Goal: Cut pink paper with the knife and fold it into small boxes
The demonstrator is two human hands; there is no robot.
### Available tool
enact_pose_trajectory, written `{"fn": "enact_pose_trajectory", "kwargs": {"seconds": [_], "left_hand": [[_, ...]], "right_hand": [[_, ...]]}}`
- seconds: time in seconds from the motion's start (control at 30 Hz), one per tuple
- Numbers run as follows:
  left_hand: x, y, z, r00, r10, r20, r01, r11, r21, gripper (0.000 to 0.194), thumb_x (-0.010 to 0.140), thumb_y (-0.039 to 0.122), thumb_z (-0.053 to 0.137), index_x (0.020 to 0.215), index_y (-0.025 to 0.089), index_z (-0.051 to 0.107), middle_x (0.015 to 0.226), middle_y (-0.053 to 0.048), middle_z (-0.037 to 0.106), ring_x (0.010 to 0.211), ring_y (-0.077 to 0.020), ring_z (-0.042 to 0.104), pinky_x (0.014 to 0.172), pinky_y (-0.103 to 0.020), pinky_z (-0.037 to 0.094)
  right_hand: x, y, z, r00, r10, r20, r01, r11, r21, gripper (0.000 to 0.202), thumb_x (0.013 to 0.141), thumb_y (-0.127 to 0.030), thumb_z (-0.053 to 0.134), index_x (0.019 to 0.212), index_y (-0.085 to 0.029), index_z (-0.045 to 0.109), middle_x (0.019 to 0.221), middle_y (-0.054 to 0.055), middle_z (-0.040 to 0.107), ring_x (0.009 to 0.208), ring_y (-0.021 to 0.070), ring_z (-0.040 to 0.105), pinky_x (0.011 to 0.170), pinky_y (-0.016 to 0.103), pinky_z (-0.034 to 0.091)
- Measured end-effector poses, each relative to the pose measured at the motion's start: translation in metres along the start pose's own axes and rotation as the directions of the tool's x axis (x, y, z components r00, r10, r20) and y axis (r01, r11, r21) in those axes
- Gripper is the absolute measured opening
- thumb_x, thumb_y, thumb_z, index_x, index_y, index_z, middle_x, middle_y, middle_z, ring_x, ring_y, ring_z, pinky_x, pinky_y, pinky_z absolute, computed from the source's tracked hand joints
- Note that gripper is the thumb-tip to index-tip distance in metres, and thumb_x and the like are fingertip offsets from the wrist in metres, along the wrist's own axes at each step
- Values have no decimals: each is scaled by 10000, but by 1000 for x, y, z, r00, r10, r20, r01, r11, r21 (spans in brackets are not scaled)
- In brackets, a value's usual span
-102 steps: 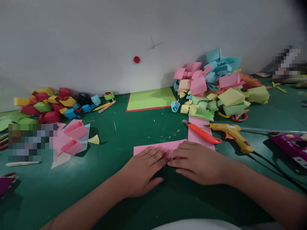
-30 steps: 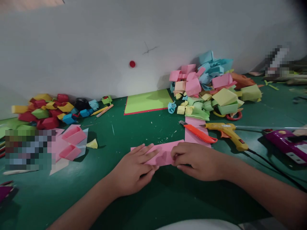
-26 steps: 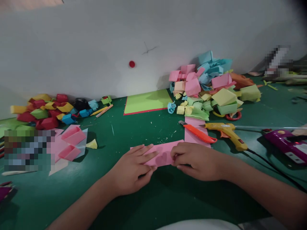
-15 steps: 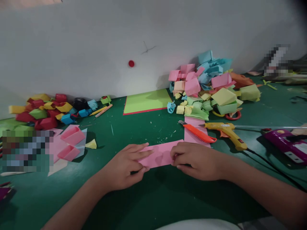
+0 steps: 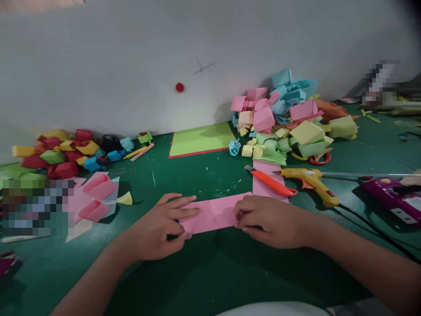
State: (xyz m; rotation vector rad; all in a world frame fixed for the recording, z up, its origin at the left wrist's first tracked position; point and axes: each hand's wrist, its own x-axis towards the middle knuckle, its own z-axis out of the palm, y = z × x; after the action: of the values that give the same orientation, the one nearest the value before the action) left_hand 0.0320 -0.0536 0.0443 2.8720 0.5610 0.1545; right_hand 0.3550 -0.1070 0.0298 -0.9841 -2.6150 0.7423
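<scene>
A strip of pink paper [image 5: 215, 213] stretches between my two hands, low over the green table, with a faint crease across its middle. My left hand [image 5: 161, 228] has its left end, thumb and index finger closed at the lower edge while the other fingers reach over the top. At the right end, my right hand [image 5: 269, 219] grips the strip with curled fingers. Just beyond my right hand, an orange utility knife [image 5: 271, 182] lies across another pink sheet [image 5: 259, 166]. Beside the knife is a yellow hot glue gun [image 5: 305, 177] with a clear glue stick in it.
Folded paper pieces [image 5: 263, 118] pile up against the wall at the right, and more coloured ones [image 5: 66, 151] at the left. A light green sheet [image 5: 204, 139] with a red edge lies at the back. A purple power strip [image 5: 391, 199] sits far right; the glue gun's cord runs nearby.
My left hand has shifted left along the strip, uncovering more pink paper. The shadowed bulge at the strip's middle looks flatter. My right hand stays in place.
</scene>
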Motion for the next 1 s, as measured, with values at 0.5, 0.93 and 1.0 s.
{"fn": "enact_pose_trajectory", "kwargs": {"seconds": [0.5, 0.93, 1.0], "left_hand": [[-3, -11, -3, 996, -77, 40, 73, 994, 77, 271, 981, 269, 541, 937, 344, 797, 1451, 36, 595, 1444, -263, 433, 1134, -475, 293], [0, -7, 5, 999, -32, -26, 33, 998, 53, 214, 917, 211, 578, 925, 303, 771, 1373, -4, 659, 1345, -280, 520, 1096, -471, 310], [0, -7, 4, 999, -36, -29, 37, 998, 48, 212, 913, 207, 578, 882, 298, 767, 1385, 3, 649, 1342, -286, 520, 1079, -478, 322]], "right_hand": [[-1, 0, -1, 1000, -9, 1, 9, 1000, -7, 251, 941, -147, 520, 1000, -161, 764, 1082, 119, 687, 1043, 241, 624, 923, 378, 491], [0, 2, -1, 1000, 3, 13, -3, 1000, -9, 228, 941, -139, 530, 986, -147, 754, 1026, 101, 658, 994, 223, 610, 884, 357, 471], [-1, 2, 0, 1000, 7, 17, -7, 1000, -8, 231, 943, -141, 527, 991, -149, 753, 1029, 100, 656, 994, 222, 608, 885, 357, 469]]}}
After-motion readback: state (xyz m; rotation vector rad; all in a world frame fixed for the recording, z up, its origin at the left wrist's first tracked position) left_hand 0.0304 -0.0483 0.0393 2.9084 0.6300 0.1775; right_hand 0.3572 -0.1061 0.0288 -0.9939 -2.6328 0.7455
